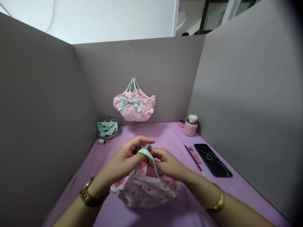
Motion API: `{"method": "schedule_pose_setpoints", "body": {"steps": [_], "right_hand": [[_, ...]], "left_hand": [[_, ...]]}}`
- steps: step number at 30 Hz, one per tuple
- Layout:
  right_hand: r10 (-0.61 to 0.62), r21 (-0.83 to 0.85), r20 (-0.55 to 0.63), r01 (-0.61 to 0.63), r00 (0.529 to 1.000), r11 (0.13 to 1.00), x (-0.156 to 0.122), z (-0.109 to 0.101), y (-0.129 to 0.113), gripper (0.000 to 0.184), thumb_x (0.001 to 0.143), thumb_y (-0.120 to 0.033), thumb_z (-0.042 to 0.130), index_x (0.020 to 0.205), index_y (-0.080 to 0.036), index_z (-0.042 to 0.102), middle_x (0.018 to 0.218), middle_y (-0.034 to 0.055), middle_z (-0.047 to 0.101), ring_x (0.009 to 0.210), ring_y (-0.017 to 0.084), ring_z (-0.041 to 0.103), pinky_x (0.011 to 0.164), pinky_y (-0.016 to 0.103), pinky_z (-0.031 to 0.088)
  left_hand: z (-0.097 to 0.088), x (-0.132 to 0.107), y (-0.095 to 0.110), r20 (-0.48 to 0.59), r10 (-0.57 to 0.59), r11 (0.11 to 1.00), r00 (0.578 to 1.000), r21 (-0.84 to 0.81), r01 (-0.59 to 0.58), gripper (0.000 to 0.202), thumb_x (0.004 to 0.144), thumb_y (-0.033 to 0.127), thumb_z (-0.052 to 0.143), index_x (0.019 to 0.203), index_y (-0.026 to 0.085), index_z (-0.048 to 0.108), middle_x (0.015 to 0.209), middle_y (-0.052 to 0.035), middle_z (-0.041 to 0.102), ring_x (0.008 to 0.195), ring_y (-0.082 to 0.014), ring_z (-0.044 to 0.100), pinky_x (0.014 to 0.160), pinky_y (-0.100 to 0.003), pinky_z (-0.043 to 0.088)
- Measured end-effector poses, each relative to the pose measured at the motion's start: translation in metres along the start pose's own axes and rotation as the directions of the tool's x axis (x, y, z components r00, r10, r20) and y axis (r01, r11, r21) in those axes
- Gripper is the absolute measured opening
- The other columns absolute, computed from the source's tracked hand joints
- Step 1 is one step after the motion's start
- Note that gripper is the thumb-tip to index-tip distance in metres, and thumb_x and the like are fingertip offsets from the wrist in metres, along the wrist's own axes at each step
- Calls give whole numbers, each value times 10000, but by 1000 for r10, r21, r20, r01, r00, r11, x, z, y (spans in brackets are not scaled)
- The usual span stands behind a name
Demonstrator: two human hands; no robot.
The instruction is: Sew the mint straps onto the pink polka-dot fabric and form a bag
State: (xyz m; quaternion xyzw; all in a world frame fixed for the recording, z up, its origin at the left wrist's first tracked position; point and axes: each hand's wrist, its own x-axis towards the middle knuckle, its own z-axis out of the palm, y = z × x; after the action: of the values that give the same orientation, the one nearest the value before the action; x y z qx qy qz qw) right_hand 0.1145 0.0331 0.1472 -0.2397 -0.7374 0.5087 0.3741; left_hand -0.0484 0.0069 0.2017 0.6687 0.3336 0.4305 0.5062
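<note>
A small pink fabric bag with red dots [146, 190] sits on the table, with its gathered opening upward. Its mint-green strap [146, 153] arches above the opening, between my hands. My left hand [130, 154] pinches the strap near its top, with the index finger curved over it. From the other side, my right hand [165, 160] closes its fingers round the strap and meets the left fingertips. Both sets of fingertips partly hide one another, and the far part of the strap is covered.
A similar dotted bag with a mint bow [134, 105] hangs on the back partition. At back left, a tray [111, 135] bears mint fabric pieces. To the right are a pink jar [190, 126], thread snips [195, 155], a thin red pen-like tool [195, 160] and a phone [213, 160].
</note>
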Motion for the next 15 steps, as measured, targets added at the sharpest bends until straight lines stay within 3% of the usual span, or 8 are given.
{"method": "schedule_pose_setpoints", "body": {"steps": [4,7,9,13,15], "right_hand": [[82,247,-19,-74,996,966,-2,-2,-10,306,847,-417,492,844,-139,617,709,19,586,697,139,524,695,262,385],[94,388,131,-139,987,911,-1,-5,-19,336,804,-462,542,871,-138,603,661,13,585,671,130,531,677,254,390],[100,419,211,-182,972,889,2,-7,-26,330,756,-451,608,859,-137,606,617,-5,566,601,107,505,605,226,380],[149,442,155,-203,977,874,11,-11,-38,222,753,-345,642,833,-140,607,580,-23,538,521,79,467,542,206,374],[162,476,119,-200,980,857,15,-14,-40,195,755,-310,643,837,-138,605,571,-26,527,518,75,466,541,204,375]], "left_hand": [[4,4,-2,-107,-4,997,994,72,12,197,800,155,521,994,168,548,781,-2,595,691,-114,562,640,-240,443],[4,4,-1,-135,5,995,991,95,8,184,810,167,495,990,172,533,737,9,573,621,-111,547,597,-247,439],[3,3,-1,-131,35,987,991,159,-14,223,805,182,505,1027,189,526,814,-11,571,671,-125,550,595,-249,440],[-5,-4,-13,-284,209,945,936,306,-118,393,745,231,609,1107,221,454,1053,-61,519,989,-195,502,807,-311,424],[-12,-13,-27,-310,206,928,928,362,-85,330,741,276,619,1025,210,465,1001,-50,525,957,-194,506,814,-313,414]]}}
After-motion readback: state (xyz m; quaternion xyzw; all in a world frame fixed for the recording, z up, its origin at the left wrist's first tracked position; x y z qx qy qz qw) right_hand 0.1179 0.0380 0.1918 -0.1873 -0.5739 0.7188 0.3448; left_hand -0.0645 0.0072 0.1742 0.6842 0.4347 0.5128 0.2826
